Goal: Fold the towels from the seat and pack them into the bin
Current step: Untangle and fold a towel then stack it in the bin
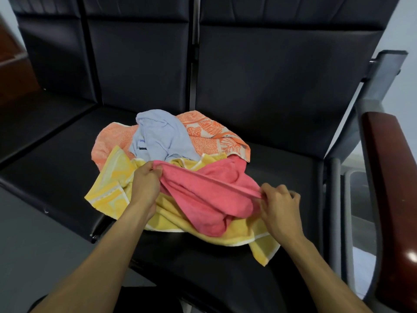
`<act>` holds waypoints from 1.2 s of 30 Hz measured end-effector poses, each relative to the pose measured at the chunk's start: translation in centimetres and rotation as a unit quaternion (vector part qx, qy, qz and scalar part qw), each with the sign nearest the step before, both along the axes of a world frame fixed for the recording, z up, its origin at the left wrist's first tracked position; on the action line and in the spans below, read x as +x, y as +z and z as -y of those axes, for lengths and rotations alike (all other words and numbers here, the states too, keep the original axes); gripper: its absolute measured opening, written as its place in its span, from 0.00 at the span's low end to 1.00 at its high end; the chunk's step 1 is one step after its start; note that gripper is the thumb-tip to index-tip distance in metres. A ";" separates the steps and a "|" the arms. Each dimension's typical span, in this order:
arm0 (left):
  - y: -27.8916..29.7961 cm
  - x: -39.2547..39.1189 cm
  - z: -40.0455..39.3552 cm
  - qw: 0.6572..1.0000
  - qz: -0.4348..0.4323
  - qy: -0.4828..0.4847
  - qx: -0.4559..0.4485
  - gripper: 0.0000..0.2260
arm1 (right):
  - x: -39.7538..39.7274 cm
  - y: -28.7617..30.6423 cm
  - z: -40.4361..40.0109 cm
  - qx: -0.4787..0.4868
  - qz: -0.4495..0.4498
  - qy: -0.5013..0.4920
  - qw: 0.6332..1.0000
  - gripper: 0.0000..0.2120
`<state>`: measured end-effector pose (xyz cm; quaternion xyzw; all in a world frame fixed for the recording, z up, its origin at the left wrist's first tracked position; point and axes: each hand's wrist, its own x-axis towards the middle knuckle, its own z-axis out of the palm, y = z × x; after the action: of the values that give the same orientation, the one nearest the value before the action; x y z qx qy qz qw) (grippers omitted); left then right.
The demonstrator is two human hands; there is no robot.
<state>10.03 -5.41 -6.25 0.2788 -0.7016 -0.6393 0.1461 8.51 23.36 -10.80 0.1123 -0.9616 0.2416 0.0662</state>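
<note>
A loose heap of towels sits on the black padded bench seat (270,168), near its front edge. On top at the front lies the crumpled pink terry towel (209,195), and both hands have hold of one hem of it, drawn fairly taut between them. The left hand (144,181) pinches the far corner of that hem between thumb and curled fingers; the right hand (279,206) pinches the nearer end the same way, fingers bent round the cloth. Beneath the pink one spreads a yellow towel with white edging (112,188), hanging slightly over the seat's front. Behind them lie a pale blue towel (158,134), bunched up, and an orange patterned towel (212,136). A reddish wooden armrest (388,177) stands at the right.
</note>
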 end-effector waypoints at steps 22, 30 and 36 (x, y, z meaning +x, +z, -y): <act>-1.1 -0.6 1.4 0.998 -0.036 0.059 0.005 0.14 | -0.7 -1.0 -1.5 0.139 -0.057 -0.052 0.987 0.07; 0.1 -0.3 0.7 0.993 -0.088 0.075 -0.006 0.13 | -0.4 1.1 -2.0 -0.021 0.030 -0.072 0.997 0.11; 1.4 0.7 1.2 0.988 -0.118 0.075 -0.069 0.12 | 0.4 3.6 -2.7 -0.139 -0.044 -0.042 0.988 0.08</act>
<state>10.76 -6.56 -4.84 0.2420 -0.6994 -0.6048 0.2942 8.92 26.08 -7.22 0.0718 -0.9188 0.3645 0.1337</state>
